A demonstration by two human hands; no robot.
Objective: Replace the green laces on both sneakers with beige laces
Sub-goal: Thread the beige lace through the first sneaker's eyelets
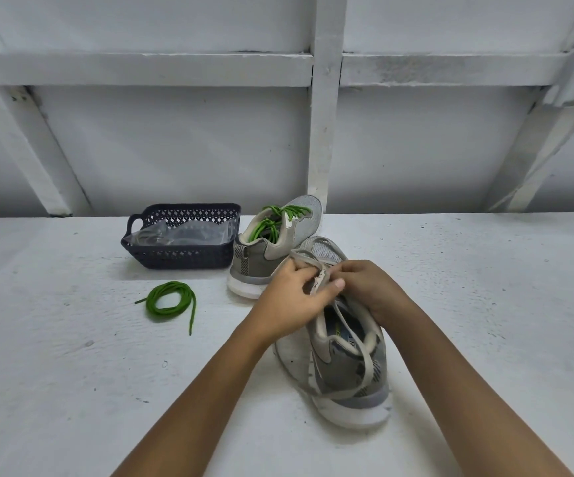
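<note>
The near sneaker (347, 370) lies on the white worktop (72, 373), heel toward the camera and toe away, tipped a little to one side. A beige lace (363, 352) crosses its front eyelets. Two free ends trail back over the opening and down across the heel.

Both hands meet over this sneaker's tongue. The left hand (290, 299) reaches in from the sneaker's left. Its fingers (301, 275) are curled and its thumb is stretched across, pinching the beige lace by the upper eyelets. The right hand (370, 287) sits at the sneaker's right side, fingers (349, 268) curled in and clamped on the same lace, close against the left thumb. The hands hide which eyelet they are working at.

Just beyond the near sneaker's toe and a little to its left, the far sneaker (268, 253) stands upright, heel toward the camera. I cannot tell whether the two shoes touch. A green lace (280, 218) is threaded through it, with its ends falling into the opening.

Well to the left of the near sneaker, a loose green lace (170, 301) lies coiled on the worktop, one end trailing toward the camera. Farther left and back, just beside the far sneaker, a dark basket (175, 261) holds a clear bag (192, 232) whose contents are not readable. Behind everything stands a white wall (175, 149) with beams.
</note>
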